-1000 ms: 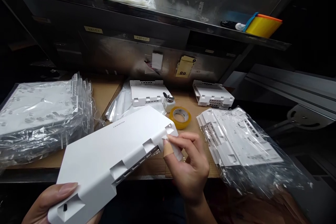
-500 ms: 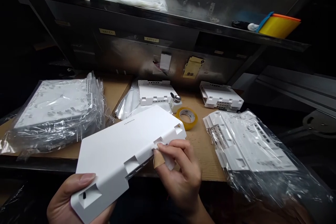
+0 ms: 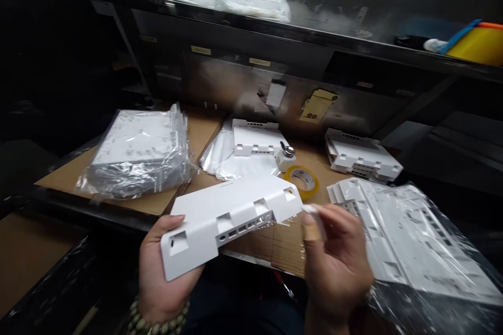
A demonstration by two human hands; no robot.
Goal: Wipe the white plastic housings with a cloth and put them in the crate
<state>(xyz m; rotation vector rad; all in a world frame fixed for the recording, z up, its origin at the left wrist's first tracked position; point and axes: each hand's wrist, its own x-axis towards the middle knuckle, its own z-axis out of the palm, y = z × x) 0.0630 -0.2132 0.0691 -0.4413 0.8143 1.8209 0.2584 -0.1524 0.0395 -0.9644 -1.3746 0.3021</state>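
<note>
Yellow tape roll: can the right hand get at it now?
Probably yes: the tape roll lies just beyond the right hand, nothing on top. A corner of the white housing crowds its near side, and that hand, pinching a small white piece, would likely need freeing first.

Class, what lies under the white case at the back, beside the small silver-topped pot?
Clear plastic shows past its left and front edges; whatever lies directly beneath the white case is covered.
</note>
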